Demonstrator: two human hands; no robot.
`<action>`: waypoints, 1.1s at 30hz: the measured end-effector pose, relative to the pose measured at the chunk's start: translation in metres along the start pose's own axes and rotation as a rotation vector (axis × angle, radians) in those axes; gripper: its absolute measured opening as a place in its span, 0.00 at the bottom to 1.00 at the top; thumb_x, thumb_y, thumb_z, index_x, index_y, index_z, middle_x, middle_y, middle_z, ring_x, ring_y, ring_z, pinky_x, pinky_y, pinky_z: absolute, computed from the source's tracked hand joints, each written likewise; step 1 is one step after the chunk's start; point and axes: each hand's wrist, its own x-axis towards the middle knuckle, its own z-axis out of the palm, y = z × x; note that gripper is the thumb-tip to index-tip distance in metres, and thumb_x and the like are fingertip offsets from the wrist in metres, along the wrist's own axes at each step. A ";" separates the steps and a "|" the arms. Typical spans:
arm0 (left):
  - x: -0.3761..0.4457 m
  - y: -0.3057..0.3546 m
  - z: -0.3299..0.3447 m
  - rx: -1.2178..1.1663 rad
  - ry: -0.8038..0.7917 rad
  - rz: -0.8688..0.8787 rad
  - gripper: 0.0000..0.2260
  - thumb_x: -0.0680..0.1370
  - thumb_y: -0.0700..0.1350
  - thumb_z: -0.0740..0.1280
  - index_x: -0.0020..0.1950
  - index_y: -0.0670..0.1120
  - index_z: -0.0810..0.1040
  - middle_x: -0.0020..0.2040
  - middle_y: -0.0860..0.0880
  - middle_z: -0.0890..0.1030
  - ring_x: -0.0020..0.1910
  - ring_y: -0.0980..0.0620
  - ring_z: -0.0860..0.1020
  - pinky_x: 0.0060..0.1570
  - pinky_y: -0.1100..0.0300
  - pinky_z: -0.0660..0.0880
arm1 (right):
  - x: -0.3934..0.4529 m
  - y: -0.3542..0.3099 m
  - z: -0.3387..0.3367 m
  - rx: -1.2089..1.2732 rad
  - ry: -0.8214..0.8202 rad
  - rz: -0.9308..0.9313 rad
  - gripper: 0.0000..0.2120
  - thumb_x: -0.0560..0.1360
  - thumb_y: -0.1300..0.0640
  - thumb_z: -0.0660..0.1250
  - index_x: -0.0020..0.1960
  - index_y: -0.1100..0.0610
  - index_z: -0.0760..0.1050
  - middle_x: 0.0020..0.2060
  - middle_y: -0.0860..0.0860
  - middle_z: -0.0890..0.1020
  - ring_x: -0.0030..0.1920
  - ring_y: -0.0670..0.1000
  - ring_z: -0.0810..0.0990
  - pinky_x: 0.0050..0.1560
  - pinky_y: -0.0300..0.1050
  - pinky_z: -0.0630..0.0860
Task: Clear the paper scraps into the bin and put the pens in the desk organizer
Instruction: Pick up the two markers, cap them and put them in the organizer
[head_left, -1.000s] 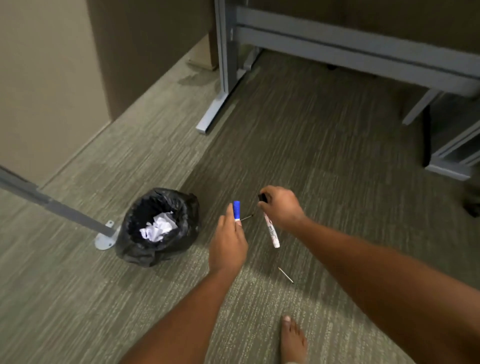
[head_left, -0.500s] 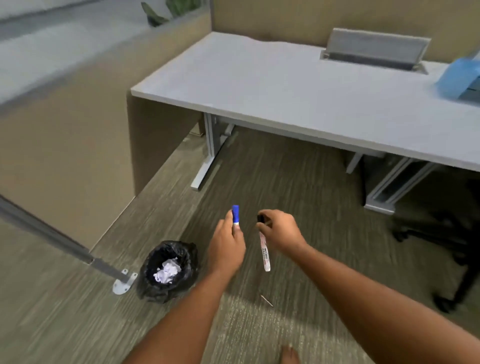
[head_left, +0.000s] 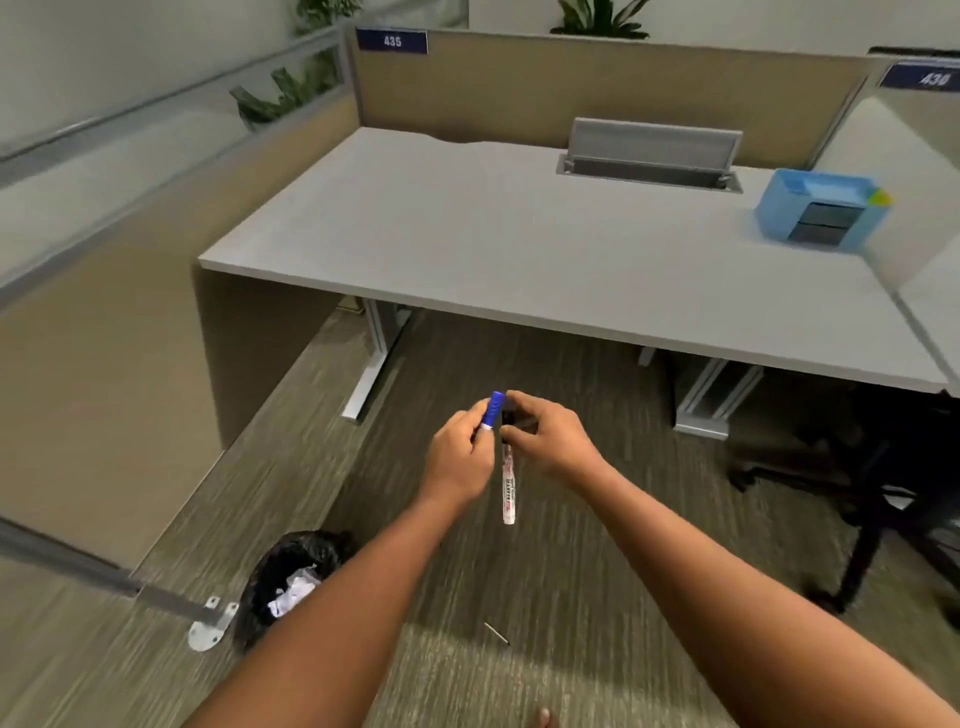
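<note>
My left hand (head_left: 460, 457) grips a blue-capped marker (head_left: 492, 409), its cap sticking up above my fingers. My right hand (head_left: 550, 441) pinches the black cap of a white marker (head_left: 508, 488) that hangs straight down. Both hands are close together in front of the desk, above the carpet. The blue desk organizer (head_left: 818, 210) stands at the far right of the grey desk (head_left: 467, 234). The black-lined bin (head_left: 291, 577) sits on the floor at lower left with crumpled white paper (head_left: 291, 597) inside, partly hidden by my left forearm.
A thin stick-like item (head_left: 496, 633) lies on the carpet between my arms. A black office chair base (head_left: 878, 499) stands at the right under the desk edge. A partition foot bracket (head_left: 208, 629) sits beside the bin. A grey cable flap (head_left: 652, 156) is raised at the desk's back.
The view has lifted from the floor to the desk as I rose. Both hands came up and closer together, each still holding its marker; the bin dropped lower in view.
</note>
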 end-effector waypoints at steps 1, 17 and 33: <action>0.007 0.009 0.005 -0.007 -0.017 0.023 0.18 0.79 0.43 0.59 0.68 0.50 0.75 0.54 0.50 0.80 0.53 0.52 0.78 0.55 0.59 0.73 | 0.004 0.003 -0.010 0.028 -0.006 0.009 0.27 0.76 0.56 0.69 0.73 0.51 0.68 0.59 0.48 0.81 0.57 0.46 0.80 0.61 0.48 0.78; 0.098 0.082 0.096 -0.163 -0.255 0.088 0.15 0.81 0.46 0.58 0.66 0.51 0.76 0.55 0.53 0.80 0.53 0.59 0.78 0.52 0.65 0.73 | 0.062 0.067 -0.131 0.133 0.069 0.051 0.23 0.75 0.55 0.69 0.69 0.47 0.71 0.61 0.48 0.79 0.57 0.45 0.79 0.63 0.49 0.77; 0.297 0.102 0.150 0.003 -0.384 0.368 0.17 0.75 0.57 0.63 0.64 0.62 0.68 0.52 0.55 0.79 0.48 0.56 0.79 0.50 0.57 0.79 | 0.227 0.094 -0.207 0.250 0.297 0.145 0.11 0.76 0.58 0.69 0.59 0.52 0.78 0.48 0.47 0.81 0.44 0.48 0.84 0.41 0.35 0.81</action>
